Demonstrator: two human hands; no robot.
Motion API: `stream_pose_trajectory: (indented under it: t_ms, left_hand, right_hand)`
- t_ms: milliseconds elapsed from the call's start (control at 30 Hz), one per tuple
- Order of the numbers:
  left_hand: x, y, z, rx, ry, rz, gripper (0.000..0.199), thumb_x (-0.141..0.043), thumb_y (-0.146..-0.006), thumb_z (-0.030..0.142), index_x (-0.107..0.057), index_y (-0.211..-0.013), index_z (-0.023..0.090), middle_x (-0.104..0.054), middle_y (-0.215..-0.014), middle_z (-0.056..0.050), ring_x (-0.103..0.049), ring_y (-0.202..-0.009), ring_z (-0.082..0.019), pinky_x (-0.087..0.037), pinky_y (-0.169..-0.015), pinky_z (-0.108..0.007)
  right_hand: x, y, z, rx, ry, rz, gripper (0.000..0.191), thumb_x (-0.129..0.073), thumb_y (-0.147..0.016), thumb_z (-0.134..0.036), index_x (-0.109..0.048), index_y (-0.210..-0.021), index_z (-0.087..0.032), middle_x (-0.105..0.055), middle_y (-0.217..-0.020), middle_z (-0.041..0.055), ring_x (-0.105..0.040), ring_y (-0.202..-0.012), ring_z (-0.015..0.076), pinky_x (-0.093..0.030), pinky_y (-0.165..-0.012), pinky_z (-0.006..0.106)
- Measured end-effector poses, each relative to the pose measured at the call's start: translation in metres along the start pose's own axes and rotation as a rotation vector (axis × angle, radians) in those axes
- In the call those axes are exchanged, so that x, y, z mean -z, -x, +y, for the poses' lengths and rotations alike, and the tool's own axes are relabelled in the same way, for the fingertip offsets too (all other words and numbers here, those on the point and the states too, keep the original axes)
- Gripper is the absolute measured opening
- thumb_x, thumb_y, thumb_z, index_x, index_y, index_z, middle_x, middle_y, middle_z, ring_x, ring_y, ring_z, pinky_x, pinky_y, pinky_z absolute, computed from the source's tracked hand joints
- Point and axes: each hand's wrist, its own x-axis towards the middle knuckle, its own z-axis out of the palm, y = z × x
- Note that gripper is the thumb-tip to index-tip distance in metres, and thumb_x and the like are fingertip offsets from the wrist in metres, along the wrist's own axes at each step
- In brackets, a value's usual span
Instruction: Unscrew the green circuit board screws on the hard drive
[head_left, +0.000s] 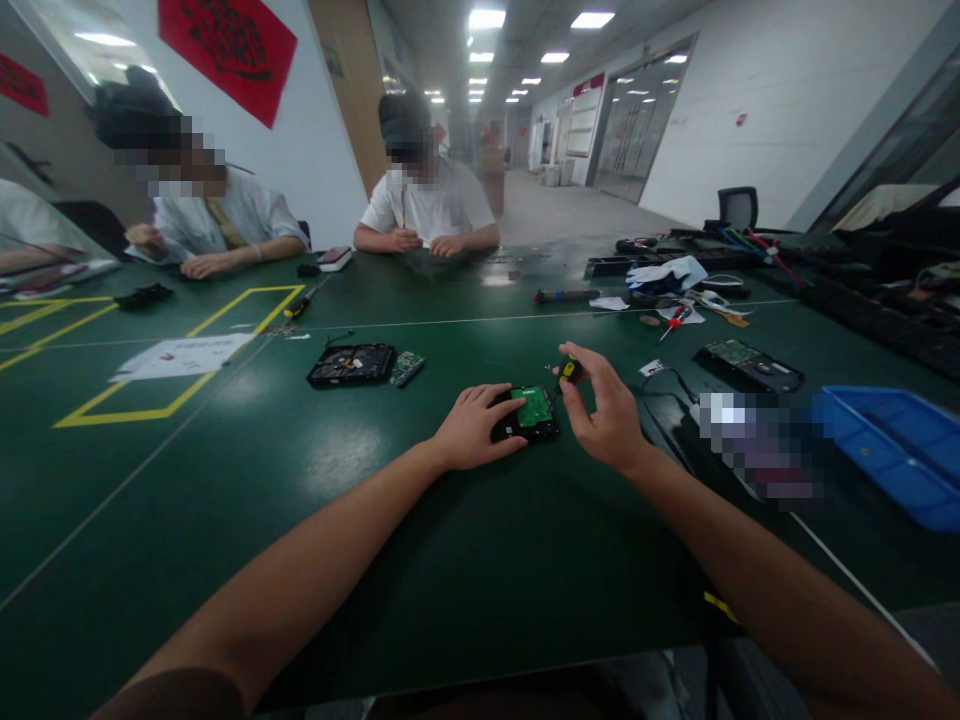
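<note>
A hard drive (537, 408) lies on the green table in front of me, its green circuit board facing up. My left hand (480, 428) holds it from the left, with the thumb along the near edge and one finger reaching over the board. Pinched between the thumb and fingers of my right hand (604, 415) is a screwdriver (570, 369) with a yellow and black handle. Its shaft slants down toward the drive's right edge; whether the tip touches a screw is too small to tell.
Left of the drive are another opened drive (352, 364) and a loose circuit board (409, 367). To the right lie a further drive (750, 365), a blurred-out device with a cable, a blue tray (892, 450) and a red screwdriver (677, 318). Co-workers sit across the table.
</note>
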Motion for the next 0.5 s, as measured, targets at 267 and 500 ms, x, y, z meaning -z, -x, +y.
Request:
stream_pose_trajectory:
  t_ms: [267, 500]
  left_hand:
    - [0.0013, 0.0002, 0.0006, 0.001, -0.005, -0.005, 0.072, -0.063, -0.090, 0.066, -0.050, -0.151, 0.030, -0.044, -0.157, -0.012, -0.043, -0.142, -0.036, -0.034, -0.117, -0.058]
    - [0.0020, 0.0004, 0.0010, 0.011, 0.012, -0.007, 0.071, -0.063, -0.090, 0.065, -0.050, -0.151, 0.031, -0.044, -0.157, -0.012, -0.043, -0.142, -0.037, -0.033, -0.117, -0.059]
  right_hand:
    - [0.0021, -0.0015, -0.0006, -0.008, 0.041, 0.055, 0.056, -0.067, -0.094, -0.020, -0.050, -0.146, -0.033, -0.058, -0.122, 0.0090, -0.063, -0.101, 0.0254, -0.059, -0.088, 0.048]
    - [0.0023, -0.0023, -0.0021, -0.004, 0.031, 0.078, 0.053, -0.065, -0.095, -0.019, -0.053, -0.144, -0.037, -0.056, -0.115, 0.0077, -0.063, -0.097, 0.0243, -0.060, -0.083, 0.046]
